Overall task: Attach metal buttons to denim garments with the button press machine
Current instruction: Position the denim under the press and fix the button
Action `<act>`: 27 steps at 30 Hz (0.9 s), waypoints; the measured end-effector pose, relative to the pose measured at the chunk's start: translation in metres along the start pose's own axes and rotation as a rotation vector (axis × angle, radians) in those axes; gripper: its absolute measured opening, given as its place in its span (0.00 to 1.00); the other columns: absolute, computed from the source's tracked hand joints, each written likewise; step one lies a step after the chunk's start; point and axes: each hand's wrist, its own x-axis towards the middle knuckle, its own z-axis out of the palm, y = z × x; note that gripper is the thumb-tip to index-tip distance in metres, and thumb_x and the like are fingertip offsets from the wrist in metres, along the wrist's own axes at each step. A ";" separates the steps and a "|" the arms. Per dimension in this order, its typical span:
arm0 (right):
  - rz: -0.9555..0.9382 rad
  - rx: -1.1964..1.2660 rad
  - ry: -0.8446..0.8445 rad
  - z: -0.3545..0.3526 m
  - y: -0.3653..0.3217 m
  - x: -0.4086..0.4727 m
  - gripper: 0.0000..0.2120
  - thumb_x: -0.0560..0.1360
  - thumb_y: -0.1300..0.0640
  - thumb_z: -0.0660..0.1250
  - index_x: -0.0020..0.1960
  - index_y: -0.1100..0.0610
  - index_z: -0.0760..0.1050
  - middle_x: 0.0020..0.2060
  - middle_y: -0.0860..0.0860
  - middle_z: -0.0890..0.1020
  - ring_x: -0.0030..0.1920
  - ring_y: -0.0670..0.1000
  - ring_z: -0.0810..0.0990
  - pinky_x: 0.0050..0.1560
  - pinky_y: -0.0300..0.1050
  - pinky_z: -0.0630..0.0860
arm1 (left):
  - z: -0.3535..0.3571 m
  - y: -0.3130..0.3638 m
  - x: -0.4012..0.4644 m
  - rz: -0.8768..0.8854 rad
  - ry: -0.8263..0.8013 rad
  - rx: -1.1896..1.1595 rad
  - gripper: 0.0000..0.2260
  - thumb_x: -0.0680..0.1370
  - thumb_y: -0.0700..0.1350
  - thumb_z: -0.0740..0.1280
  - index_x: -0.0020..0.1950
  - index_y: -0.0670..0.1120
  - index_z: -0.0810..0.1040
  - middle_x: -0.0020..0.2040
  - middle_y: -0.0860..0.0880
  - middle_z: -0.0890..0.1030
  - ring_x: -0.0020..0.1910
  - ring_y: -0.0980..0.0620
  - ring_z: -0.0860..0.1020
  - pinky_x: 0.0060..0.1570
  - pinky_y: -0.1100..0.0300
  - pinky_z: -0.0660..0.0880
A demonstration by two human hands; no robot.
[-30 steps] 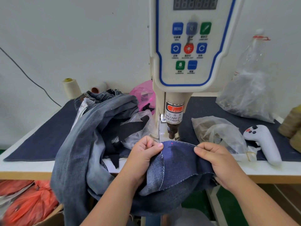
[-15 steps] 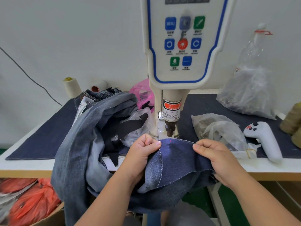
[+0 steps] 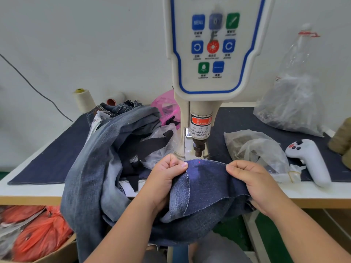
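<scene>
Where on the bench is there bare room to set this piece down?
Freest: the dark denim mat left of the jeans pile, in front of the cream thread cone. A smaller bare patch lies behind the clear bag, right of the press. Crowded: around the pile and from bag to white controller.

Both hands, left (image 3: 163, 179) and right (image 3: 252, 182), are bare (forearms too, no sleeves showing).

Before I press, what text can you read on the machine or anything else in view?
"MENU": blue button on the control panel.
"WARNING": red label on the press head.
"TAKE CARE OF YOUR FINGER", first letters cut off: label just below it.
Captions under the other buttons: too small to read.
</scene>
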 end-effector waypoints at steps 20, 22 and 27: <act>0.003 -0.012 -0.009 0.000 -0.002 -0.001 0.11 0.68 0.48 0.68 0.34 0.55 0.80 0.31 0.51 0.79 0.33 0.46 0.77 0.35 0.38 0.73 | 0.002 0.003 -0.002 -0.011 0.033 -0.007 0.19 0.73 0.34 0.68 0.31 0.51 0.63 0.34 0.49 0.69 0.34 0.53 0.68 0.37 0.59 0.68; 0.001 -0.013 -0.008 0.000 -0.002 -0.001 0.11 0.68 0.48 0.68 0.34 0.55 0.80 0.31 0.51 0.79 0.33 0.46 0.77 0.33 0.37 0.72 | 0.002 0.004 -0.003 -0.020 0.043 0.011 0.20 0.76 0.33 0.66 0.31 0.51 0.63 0.34 0.49 0.67 0.34 0.53 0.66 0.37 0.58 0.65; -0.001 -0.014 -0.003 0.000 -0.001 -0.001 0.11 0.69 0.48 0.68 0.34 0.55 0.80 0.31 0.50 0.79 0.32 0.44 0.77 0.32 0.35 0.73 | 0.004 0.005 -0.004 -0.018 0.036 -0.033 0.19 0.73 0.34 0.67 0.31 0.51 0.62 0.34 0.49 0.68 0.34 0.53 0.67 0.36 0.58 0.66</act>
